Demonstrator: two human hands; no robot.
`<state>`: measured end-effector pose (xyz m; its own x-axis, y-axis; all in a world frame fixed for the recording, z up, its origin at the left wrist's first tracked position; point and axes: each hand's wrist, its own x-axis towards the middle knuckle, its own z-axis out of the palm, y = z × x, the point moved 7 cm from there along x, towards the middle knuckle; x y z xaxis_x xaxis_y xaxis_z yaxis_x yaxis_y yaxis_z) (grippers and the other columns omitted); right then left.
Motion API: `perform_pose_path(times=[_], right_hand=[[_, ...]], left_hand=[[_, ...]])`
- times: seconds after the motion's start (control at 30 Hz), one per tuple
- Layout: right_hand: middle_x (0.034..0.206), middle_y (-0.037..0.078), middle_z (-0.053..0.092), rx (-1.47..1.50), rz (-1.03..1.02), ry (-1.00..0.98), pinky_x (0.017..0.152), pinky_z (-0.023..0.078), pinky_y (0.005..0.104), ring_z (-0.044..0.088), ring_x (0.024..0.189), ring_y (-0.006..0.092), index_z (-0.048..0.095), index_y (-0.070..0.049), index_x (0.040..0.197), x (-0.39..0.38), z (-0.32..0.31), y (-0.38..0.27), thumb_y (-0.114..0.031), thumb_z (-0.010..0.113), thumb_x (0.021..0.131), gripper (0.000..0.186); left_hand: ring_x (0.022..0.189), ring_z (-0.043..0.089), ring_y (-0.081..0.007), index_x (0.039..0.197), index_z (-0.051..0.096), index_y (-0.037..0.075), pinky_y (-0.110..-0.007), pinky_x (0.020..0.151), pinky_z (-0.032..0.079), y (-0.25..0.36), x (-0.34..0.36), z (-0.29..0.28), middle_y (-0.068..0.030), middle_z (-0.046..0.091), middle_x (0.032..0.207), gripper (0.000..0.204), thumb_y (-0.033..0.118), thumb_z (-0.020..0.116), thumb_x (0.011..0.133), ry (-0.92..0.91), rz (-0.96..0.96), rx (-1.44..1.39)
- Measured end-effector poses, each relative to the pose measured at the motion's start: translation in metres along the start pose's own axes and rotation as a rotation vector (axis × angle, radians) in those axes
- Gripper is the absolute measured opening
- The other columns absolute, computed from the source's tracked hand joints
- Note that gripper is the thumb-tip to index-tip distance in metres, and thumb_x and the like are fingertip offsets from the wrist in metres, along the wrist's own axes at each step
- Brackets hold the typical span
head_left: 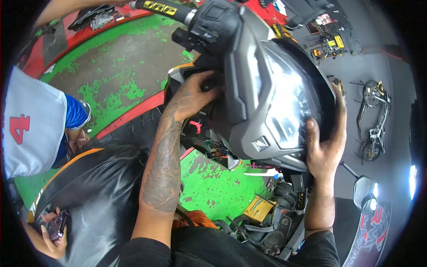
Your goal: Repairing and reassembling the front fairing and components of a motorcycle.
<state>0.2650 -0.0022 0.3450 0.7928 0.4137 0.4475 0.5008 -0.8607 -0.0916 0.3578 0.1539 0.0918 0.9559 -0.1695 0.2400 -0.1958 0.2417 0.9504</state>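
Observation:
A grey scooter headlight cover (242, 129) with a large clear headlight (287, 107) fills the middle of the head view, tilted on its side. My right hand (327, 147) grips its right edge, thumb on the front face and fingers along the outer rim. My left hand (195, 95) reaches in behind the cover's left side, below the handlebar switch housing (213, 26). Its thumb and fingers are curled together at a dark gap, and their tips are partly hidden there. What they hold, if anything, does not show.
A black handlebar grip (162, 8) juts out at the top. Left are a black scooter seat (102, 191), a person in a white jersey (35, 120), and another person's hands with a phone (57, 226). A yellow box (259, 208) lies among parts; a mirror (367, 196) sticks out right.

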Motion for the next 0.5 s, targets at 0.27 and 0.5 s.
perform_pose_path(times=[0.27,0.5], right_hand=[[0.128,0.022,0.058,-0.014,-0.002,0.042,0.101,0.046,0.0432,0.058,0.118,0.0370,0.046,-0.002,0.140,0.000,-0.003,0.002,-0.023,0.076,0.081,0.069],[0.124,0.021,0.059,-0.012,0.017,0.069,0.095,0.049,0.0438,0.061,0.114,0.0370,0.048,-0.006,0.139,0.002,-0.012,-0.005,-0.022,0.075,0.080,0.067]], left_hand=[[0.102,0.065,-0.0180,0.127,0.057,-0.007,-0.032,0.090,0.051,0.011,-0.001,0.004,-0.0173,0.067,0.118,0.043,0.009,0.064,0.088,0.028,-0.087,-0.021],[0.098,0.065,-0.0152,0.122,0.063,-0.004,-0.029,0.087,0.052,0.002,-0.004,0.003,-0.0117,0.070,0.110,0.037,0.009,0.069,0.087,0.092,-0.165,-0.202]])
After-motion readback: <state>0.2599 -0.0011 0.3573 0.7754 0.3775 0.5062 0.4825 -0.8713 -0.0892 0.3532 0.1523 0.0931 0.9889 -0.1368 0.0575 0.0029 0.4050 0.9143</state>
